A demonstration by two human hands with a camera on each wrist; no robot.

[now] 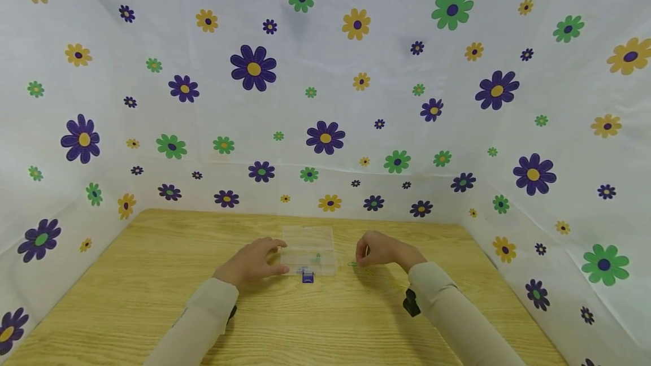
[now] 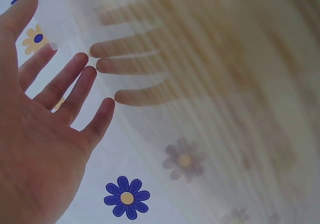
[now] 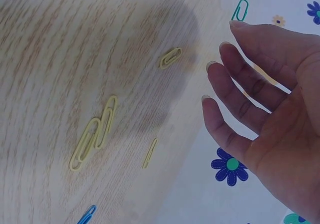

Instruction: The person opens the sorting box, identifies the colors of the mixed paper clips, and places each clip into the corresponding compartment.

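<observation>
A clear plastic box point(image 1: 325, 264) stands on the table with its lid point(image 1: 307, 236) raised at the back. Inside it are a green paper clip point(image 1: 318, 257) and some small bluish pieces near a dark blue latch point(image 1: 307, 278). My left hand point(image 1: 254, 261) is at the box's left side, fingers spread and fairly straight, the fingertips resting on the table in the left wrist view. To the right of the box, my right hand point(image 1: 381, 250) pinches a green paper clip point(image 3: 241, 11) at its fingertips. Yellow paper clips point(image 3: 95, 139) lie beneath that hand.
Another yellow paper clip point(image 3: 171, 57) and a blue paper clip point(image 3: 87, 215) lie on the wooden table point(image 1: 152, 275). A white flowered sheet point(image 1: 285, 112) encloses the table at the back and both sides.
</observation>
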